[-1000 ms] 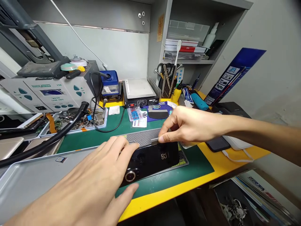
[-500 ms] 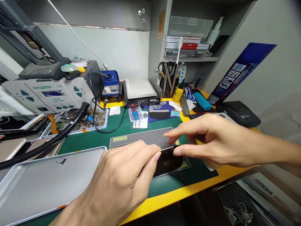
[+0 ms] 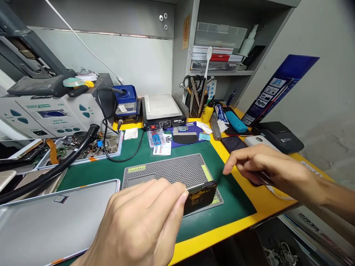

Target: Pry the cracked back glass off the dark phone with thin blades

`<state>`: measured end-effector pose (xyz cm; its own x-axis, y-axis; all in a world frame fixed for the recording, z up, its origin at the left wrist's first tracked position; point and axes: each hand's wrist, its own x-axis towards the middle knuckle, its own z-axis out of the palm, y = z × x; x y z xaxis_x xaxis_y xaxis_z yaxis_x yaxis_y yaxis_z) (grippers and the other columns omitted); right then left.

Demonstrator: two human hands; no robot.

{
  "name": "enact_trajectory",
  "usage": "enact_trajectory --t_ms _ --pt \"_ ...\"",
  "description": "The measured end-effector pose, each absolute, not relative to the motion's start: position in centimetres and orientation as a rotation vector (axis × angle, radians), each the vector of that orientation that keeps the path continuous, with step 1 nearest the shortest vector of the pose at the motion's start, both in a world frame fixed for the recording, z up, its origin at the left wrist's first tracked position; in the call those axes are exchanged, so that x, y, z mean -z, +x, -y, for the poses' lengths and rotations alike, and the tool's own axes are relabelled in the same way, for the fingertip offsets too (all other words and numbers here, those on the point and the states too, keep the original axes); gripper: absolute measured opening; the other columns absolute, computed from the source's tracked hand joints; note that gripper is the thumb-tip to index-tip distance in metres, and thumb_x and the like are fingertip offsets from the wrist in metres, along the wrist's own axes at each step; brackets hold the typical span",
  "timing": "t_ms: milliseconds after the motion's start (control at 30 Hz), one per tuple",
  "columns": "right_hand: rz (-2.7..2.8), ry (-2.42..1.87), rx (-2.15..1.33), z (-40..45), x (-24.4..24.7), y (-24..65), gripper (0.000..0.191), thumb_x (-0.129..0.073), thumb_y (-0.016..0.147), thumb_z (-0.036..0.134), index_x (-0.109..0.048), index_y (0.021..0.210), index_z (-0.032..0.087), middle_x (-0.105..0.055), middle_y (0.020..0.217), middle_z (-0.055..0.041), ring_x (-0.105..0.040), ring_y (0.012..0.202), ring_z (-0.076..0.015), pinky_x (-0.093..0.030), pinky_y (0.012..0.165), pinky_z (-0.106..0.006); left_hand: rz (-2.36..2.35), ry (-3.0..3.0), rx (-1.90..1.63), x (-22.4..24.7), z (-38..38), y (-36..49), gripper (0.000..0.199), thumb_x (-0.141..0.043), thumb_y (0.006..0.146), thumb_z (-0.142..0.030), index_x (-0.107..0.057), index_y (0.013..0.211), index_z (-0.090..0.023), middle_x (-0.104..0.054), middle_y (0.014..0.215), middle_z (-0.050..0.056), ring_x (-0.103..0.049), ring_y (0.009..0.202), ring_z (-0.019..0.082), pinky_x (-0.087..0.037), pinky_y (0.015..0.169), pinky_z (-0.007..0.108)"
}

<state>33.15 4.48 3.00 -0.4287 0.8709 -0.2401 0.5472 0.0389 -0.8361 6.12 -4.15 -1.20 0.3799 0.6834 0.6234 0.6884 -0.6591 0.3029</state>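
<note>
My left hand [image 3: 146, 218] is closed around the left part of a dark smartphone [image 3: 202, 197], holding it on its long edge with the thin side up. Gold-coloured marks show on the phone's face. Beneath it lies a grey perforated repair pad [image 3: 174, 168] with yellow-green print. My right hand [image 3: 266, 166] is apart from the phone, over the yellow bench edge to the right, its fingers curled. A dark sliver shows among these fingers, but what it is stays unclear.
An open grey tray [image 3: 55, 221] lies at left, near a box of circuit boards [image 3: 94, 147]. A black hose [image 3: 55, 170] crosses there. Behind stand a hot-air station [image 3: 55, 114], a heating plate [image 3: 163, 107] and a tool holder [image 3: 195, 101]. A white device [image 3: 256, 140] sits right.
My right hand has moved right, away from the phone's edge, and its fingers have curled. My left hand still holds the phone, whose right end now shows. The view has shifted slightly.
</note>
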Motion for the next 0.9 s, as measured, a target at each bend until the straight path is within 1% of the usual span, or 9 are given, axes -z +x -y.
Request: enact_trajectory --t_ms 67,167,267,333,433,533,633,733,900 --pt "1.905 -1.4 -1.461 -4.7 -3.0 33.5 0.026 -0.049 0.078 0.028 -0.071 0.075 0.016 -0.037 0.056 0.0004 -0.031 0.052 -0.0125 -0.026 0.046 -0.027 1.297 -2.598 1.169 1.1 4.2 6.2 0.014 -0.058 0.091 -0.011 -0.064 0.102 -0.017 -0.068 0.078 0.002 -0.064 0.064 0.014 -0.046 0.059 0.026" --pt "1.802 -1.374 -1.685 -4.9 -3.6 33.8 0.023 -0.056 0.083 0.03 -0.072 0.095 0.019 -0.041 0.067 0.001 -0.033 0.055 -0.0111 -0.027 0.046 -0.024 1.328 -2.587 1.155 1.2 4.2 6.3 0.013 -0.058 0.091 -0.011 -0.064 0.101 -0.018 -0.067 0.076 0.001 -0.062 0.062 0.013 -0.044 0.058 0.027" --pt "1.871 -1.447 -1.65 -5.0 -4.2 33.7 0.037 -0.066 0.087 0.041 -0.066 0.12 0.025 -0.048 0.072 0.0014 -0.041 0.057 -0.0109 -0.035 0.048 -0.022 1.357 -2.584 1.139 1.6 4.3 6.2 0.014 -0.059 0.091 -0.01 -0.064 0.101 -0.018 -0.068 0.077 0.001 -0.061 0.063 0.013 -0.042 0.057 0.028" --pt "1.923 -1.48 -1.562 -5.0 -4.2 33.4 0.045 -0.067 0.088 0.047 -0.063 0.126 0.025 -0.049 0.072 0.0016 -0.044 0.058 -0.0112 -0.038 0.051 -0.022 1.355 -2.572 1.138 1.8 4.4 6.1 0.014 -0.06 0.09 -0.01 -0.064 0.101 -0.018 -0.068 0.079 0.001 -0.061 0.064 0.013 -0.041 0.057 0.029" --pt "2.008 -1.491 -1.444 -4.6 -3.5 33.0 0.041 -0.062 0.091 0.052 -0.066 0.12 0.025 -0.048 0.07 0.0016 -0.045 0.058 -0.0114 -0.036 0.049 -0.021 1.36 -2.568 1.129 1.8 4.4 6.2 0.012 -0.06 0.091 -0.013 -0.064 0.101 -0.019 -0.068 0.079 0.0 -0.06 0.064 0.013 -0.04 0.057 0.03" --pt "2.172 -1.398 -1.207 -3.9 -3.2 32.2 0.03 -0.064 0.091 0.049 -0.073 0.108 0.025 -0.055 0.069 0.0003 -0.049 0.059 -0.012 -0.039 0.05 -0.022 1.379 -2.575 1.118 1.7 4.4 6.5 0.012 -0.06 0.091 -0.012 -0.065 0.101 -0.019 -0.068 0.08 0.0 -0.059 0.064 0.012 -0.039 0.056 0.03" --pt "2.366 -1.059 -1.024 -3.3 -3.6 30.8 0.024 -0.07 0.089 0.037 -0.074 0.111 0.027 -0.066 0.087 -0.0021 -0.061 0.074 -0.0141 -0.049 0.063 -0.024 1.355 -2.565 1.107 1.7 4.3 6.5 0.014 -0.06 0.091 -0.011 -0.065 0.102 -0.018 -0.068 0.08 0.001 -0.059 0.064 0.013 -0.039 0.056 0.031" --pt "2.499 -0.766 -1.007 -3.5 -4.2 29.1 0.02 -0.067 0.091 0.026 -0.075 0.109 0.022 -0.07 0.097 -0.0025 -0.065 0.086 -0.0128 -0.051 0.076 -0.022 1.322 -2.592 1.081 1.7 4.1 6.3 0.013 -0.059 0.091 -0.01 -0.065 0.099 -0.017 -0.066 0.075 0.001 -0.057 0.061 0.013 -0.039 0.056 0.03" --pt "2.55 -0.837 -1.122 -4.6 -4.5 27.0 0.013 -0.065 0.089 0.02 -0.078 0.089 0.018 -0.073 0.083 -0.0012 -0.066 0.073 -0.0124 -0.051 0.065 -0.021 1.306 -2.566 1.06 1.8 4.0 5.9 0.016 -0.059 0.092 -0.011 -0.063 0.107 -0.016 -0.067 0.081 0.003 -0.061 0.068 0.015 -0.045 0.061 0.029"
